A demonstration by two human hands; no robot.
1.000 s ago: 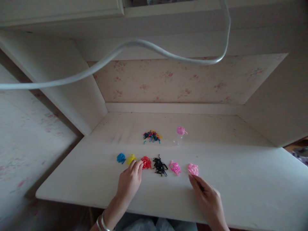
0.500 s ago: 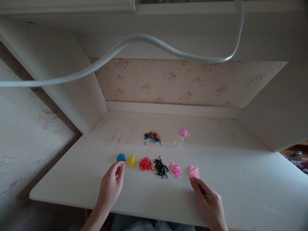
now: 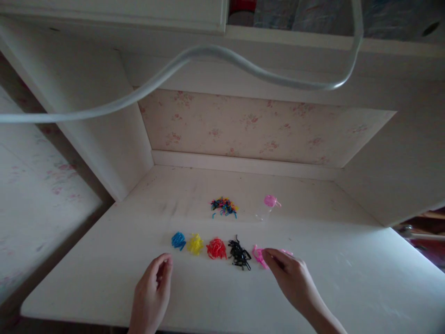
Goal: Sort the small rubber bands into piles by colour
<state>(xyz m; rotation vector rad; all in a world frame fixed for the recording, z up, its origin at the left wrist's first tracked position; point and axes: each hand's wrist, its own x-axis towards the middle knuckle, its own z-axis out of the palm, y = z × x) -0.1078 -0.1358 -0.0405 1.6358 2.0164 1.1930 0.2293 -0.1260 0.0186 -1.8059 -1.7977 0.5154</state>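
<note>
Since half a second ago my right hand (image 3: 290, 278) has slid left, its fingers (image 3: 271, 254) now at the pink band pile (image 3: 257, 255) near the counter's (image 3: 347, 283) front edge; whether they pinch, I cannot tell. My left hand (image 3: 151, 294) drew back, loosely curled, empty. The white counter sits in a floral-papered alcove, and the pile is a loose bright tangle.

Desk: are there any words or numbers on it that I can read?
No text can be read anywhere.
The desk, the colored band piles and the pink-capped bottle carry no words.
The wallpaper shows only flowers.
The things on the top shelf are too blurred to tell.
</note>
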